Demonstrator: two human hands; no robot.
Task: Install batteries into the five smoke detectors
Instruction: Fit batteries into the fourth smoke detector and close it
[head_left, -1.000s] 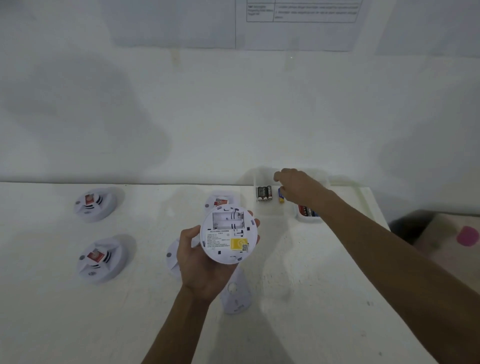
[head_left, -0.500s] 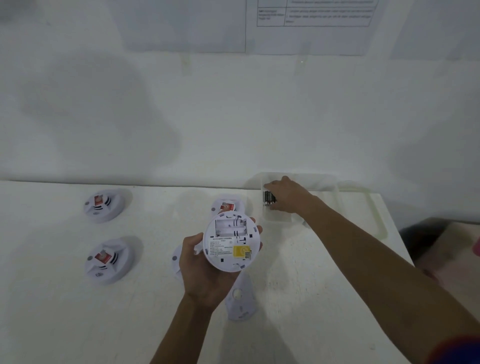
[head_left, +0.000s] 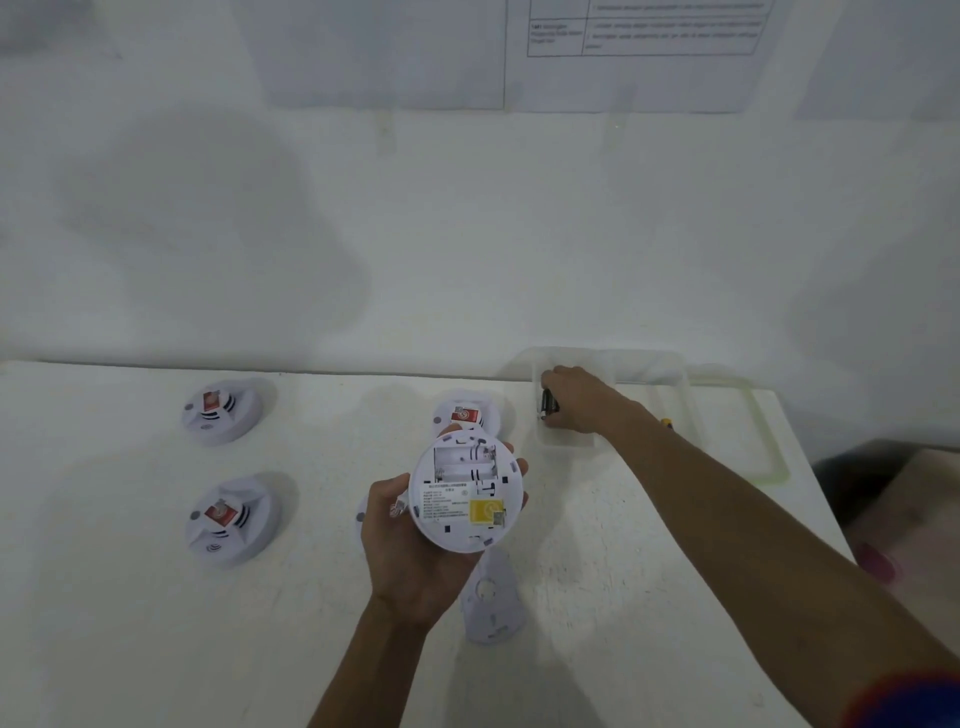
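My left hand (head_left: 410, 556) holds a white smoke detector (head_left: 465, 491) back side up; its battery bay is bare and a yellow label sits low on it. My right hand (head_left: 579, 400) is inside a clear plastic box (head_left: 563, 441) at the back right, fingers closed on dark batteries (head_left: 549, 402). Three more detectors lie face up: one at the back left (head_left: 221, 413), one at the front left (head_left: 231, 519), one behind the held unit (head_left: 467, 413). Another detector (head_left: 362, 517) is mostly hidden behind my left hand.
A white mounting plate (head_left: 491, 603) lies on the table below my left hand. A clear lid with a green rim (head_left: 763, 441) rests right of the box. A yellow-tipped item (head_left: 666, 423) shows beside my right forearm. The table's right edge drops off near a dark area.
My right hand has moved from the box's middle to its left end and closed on the dark batteries. The held detector has stayed nearly still.
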